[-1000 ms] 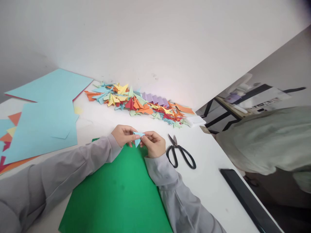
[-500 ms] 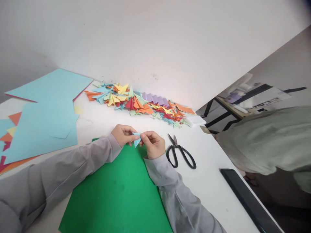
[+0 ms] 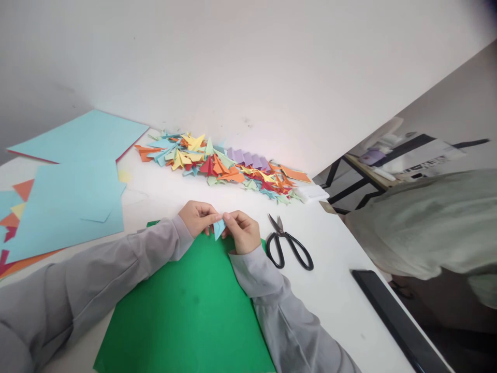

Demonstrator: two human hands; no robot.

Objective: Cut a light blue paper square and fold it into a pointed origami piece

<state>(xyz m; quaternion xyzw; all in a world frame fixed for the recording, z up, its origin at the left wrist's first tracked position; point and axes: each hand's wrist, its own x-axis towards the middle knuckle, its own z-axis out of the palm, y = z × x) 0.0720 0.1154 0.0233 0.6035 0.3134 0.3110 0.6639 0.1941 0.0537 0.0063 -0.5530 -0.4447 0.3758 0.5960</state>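
Between my two hands is a small folded piece of light blue paper [image 3: 219, 229], its pointed end hanging down. My left hand [image 3: 199, 217] pinches its upper left edge between thumb and fingers. From the other side, the thumb and fingers of my right hand [image 3: 243, 230] pinch the upper right edge, the fingertips of both hands nearly meeting. Both hands are above the far end of a green sheet [image 3: 186, 305] on the white table. Scissors with black handles [image 3: 289, 241] lie just right of my right hand, blades slightly apart.
A long heap of folded paper planes [image 3: 217, 163] in several colours lies along the wall. Light blue sheets [image 3: 70, 202] and coloured scraps [image 3: 23, 190] are at the left. On the right are a black flat device [image 3: 396, 316] and a person in a pale green garment [image 3: 423, 223].
My hands have drawn slightly closer together over the blue paper, the right one shifting a little left. The paper sits slightly lower, with less of its top edge showing.
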